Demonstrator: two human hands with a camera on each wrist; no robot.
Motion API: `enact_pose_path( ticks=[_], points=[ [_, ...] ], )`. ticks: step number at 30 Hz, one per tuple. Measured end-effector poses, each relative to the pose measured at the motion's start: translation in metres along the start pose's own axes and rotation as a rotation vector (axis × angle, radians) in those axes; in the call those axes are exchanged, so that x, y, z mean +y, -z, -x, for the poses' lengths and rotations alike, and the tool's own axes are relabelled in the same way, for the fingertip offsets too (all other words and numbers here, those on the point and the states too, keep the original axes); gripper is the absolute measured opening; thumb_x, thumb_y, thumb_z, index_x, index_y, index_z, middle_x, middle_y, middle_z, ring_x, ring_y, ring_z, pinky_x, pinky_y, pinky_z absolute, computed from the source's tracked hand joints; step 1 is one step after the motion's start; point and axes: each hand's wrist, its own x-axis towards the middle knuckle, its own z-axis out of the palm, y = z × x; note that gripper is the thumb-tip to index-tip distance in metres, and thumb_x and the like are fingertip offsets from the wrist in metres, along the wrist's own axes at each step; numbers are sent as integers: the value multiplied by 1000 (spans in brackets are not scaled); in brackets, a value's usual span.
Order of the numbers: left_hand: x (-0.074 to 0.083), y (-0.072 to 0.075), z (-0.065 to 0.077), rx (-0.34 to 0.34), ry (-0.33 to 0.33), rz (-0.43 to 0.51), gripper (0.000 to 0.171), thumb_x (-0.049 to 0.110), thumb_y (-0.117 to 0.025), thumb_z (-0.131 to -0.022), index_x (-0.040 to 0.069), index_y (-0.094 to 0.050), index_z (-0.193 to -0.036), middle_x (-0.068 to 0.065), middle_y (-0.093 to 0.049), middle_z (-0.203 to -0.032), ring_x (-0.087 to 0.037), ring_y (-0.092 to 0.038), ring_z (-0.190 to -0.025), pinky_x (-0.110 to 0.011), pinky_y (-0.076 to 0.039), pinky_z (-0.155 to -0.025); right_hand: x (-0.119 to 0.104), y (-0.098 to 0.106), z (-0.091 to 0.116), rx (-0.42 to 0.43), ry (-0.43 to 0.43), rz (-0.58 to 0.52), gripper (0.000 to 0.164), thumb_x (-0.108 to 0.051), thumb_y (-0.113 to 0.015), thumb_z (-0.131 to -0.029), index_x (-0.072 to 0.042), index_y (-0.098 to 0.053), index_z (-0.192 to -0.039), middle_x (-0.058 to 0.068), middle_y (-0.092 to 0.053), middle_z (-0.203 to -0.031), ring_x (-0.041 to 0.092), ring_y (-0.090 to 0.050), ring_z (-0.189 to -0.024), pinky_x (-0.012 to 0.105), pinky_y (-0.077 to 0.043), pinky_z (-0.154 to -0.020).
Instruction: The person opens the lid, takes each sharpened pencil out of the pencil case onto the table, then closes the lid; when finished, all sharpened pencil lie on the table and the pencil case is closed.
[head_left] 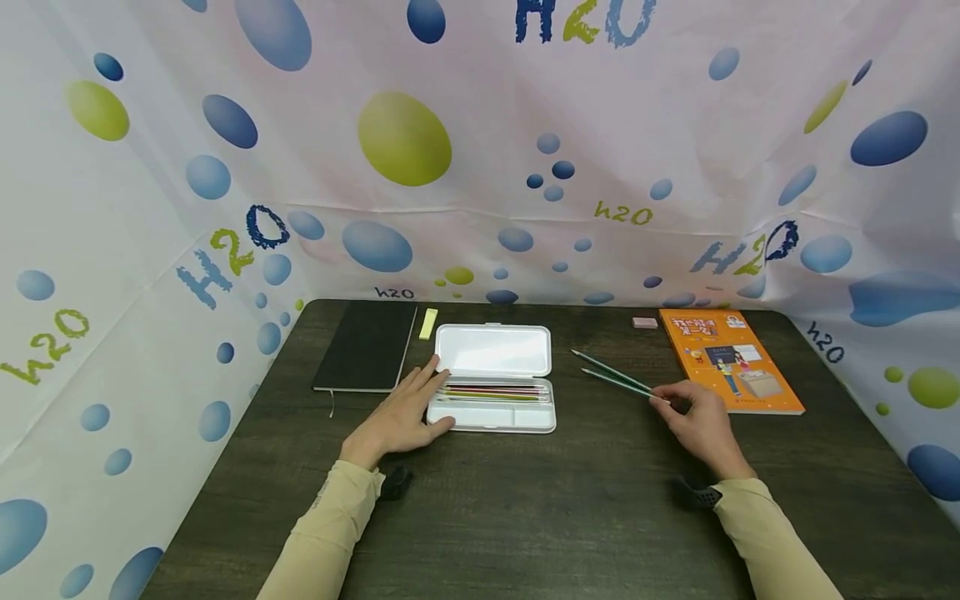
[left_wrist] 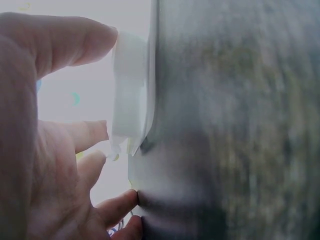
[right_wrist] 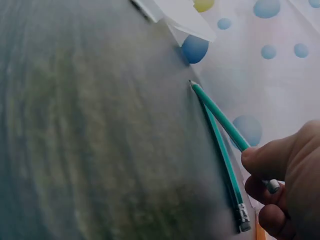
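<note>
A white pencil case [head_left: 491,421] lies open, its lid [head_left: 492,351] tilted back; several coloured pencils [head_left: 495,393] lie in its rear compartment. My left hand [head_left: 401,412] rests against the case's left end, thumb at the near corner and fingers straight along the far side. In the left wrist view, the thumb and fingertips touch the case wall [left_wrist: 131,85]. With thumb and fingers, my right hand [head_left: 697,421] pinches a green pencil [right_wrist: 220,114], which has a white end. A second green pencil [right_wrist: 226,157] with an eraser lies beneath it on the table.
A black notebook [head_left: 367,346] lies left of the case, with a yellow strip [head_left: 428,323] beside it. An orange book [head_left: 731,362] lies at the right, near a pink eraser [head_left: 644,322]. A patterned curtain [head_left: 480,208] hangs behind the dark table [head_left: 525,508].
</note>
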Motion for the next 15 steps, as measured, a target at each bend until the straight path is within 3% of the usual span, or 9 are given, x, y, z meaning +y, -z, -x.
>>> enact_pose_path(
  ticks=[9, 15],
  points=[
    [0, -1, 0, 0, -8, 5, 80, 49, -61, -95, 11, -30, -158, -8, -7, -167, -42, -16, -149, -57, -21, -118, 0, -4, 2, -21, 98, 87, 5, -5, -77, -85, -6, -79, -90, 3, -64, -85, 21, -54, -76, 36, -41, -65],
    [0, 0, 0, -3, -6, 8, 79, 48, -61, -95, 12, -29, -158, -8, -7, -167, -42, -15, -149, -57, -21, -118, -1, -4, 0, -55, 109, 130, 6, -5, -77, -85, -5, -79, -91, 4, -64, -86, 24, -55, -79, 39, -42, -67]
  ],
)
